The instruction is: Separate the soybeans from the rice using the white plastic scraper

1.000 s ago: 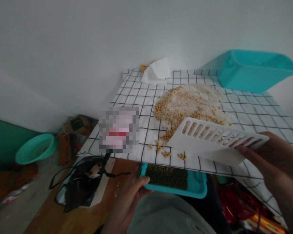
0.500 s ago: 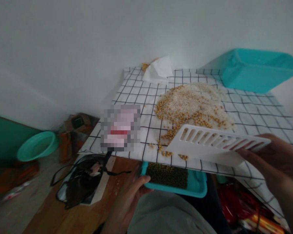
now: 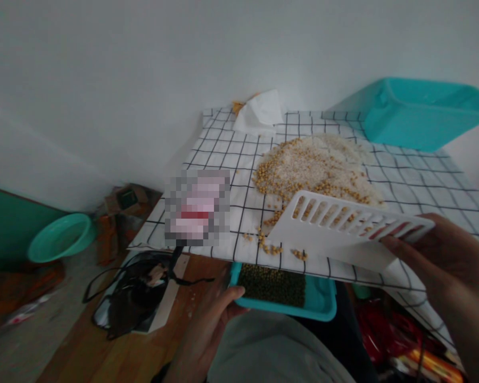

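My right hand [image 3: 443,260] grips the right end of a white slotted plastic panel [image 3: 331,247], which stands tilted on its edge near the table's front. Behind the panel spreads a heap of white rice-like grains [image 3: 319,162] mixed with yellow soybeans [image 3: 267,173]; the panel hides part of it. A few loose soybeans [image 3: 271,249] lie by its left end. Below the table edge, my left hand [image 3: 219,311] holds the left corner of a shallow teal tray [image 3: 321,303], thumb over the rim. Small dark green beans [image 3: 271,290] and some yellow ones fill its left part.
A checked cloth [image 3: 217,143] covers the table. On it are a blurred-out pink item [image 3: 199,205], a white tissue [image 3: 259,114] and a large teal bin [image 3: 415,119]. A black bag [image 3: 135,292] and a green basin [image 3: 62,236] sit lower left.
My right hand has shifted slightly left with the panel, whose slotted upper edge now stands a little higher over the beans. My left hand and the tray are nearly unchanged.
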Demonstrator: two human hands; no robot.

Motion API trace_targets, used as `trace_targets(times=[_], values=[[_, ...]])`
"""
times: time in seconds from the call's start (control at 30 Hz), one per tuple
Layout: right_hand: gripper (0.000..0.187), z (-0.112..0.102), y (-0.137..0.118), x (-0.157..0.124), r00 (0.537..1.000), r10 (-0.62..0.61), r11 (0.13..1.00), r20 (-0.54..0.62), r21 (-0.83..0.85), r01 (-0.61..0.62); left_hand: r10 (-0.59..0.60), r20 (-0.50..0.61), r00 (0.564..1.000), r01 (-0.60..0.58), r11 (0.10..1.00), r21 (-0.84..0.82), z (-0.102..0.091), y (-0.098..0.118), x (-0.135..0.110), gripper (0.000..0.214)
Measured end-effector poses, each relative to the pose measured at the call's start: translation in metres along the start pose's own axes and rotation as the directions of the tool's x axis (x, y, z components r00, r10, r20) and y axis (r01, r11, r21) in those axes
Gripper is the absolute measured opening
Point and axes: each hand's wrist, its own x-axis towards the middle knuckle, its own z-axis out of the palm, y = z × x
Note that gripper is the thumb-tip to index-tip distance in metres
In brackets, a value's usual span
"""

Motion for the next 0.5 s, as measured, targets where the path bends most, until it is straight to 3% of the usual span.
trace_targets(times=[0.5], values=[[0.021, 0.0038, -0.0009, 0.0022, 0.996, -0.057, 0.997, 0.074, 0.056, 0.053, -0.010, -0.051, 0.999, 0.011, 1.000, 0.005, -0.0040, -0.0024, 0.0039, 0.024]])
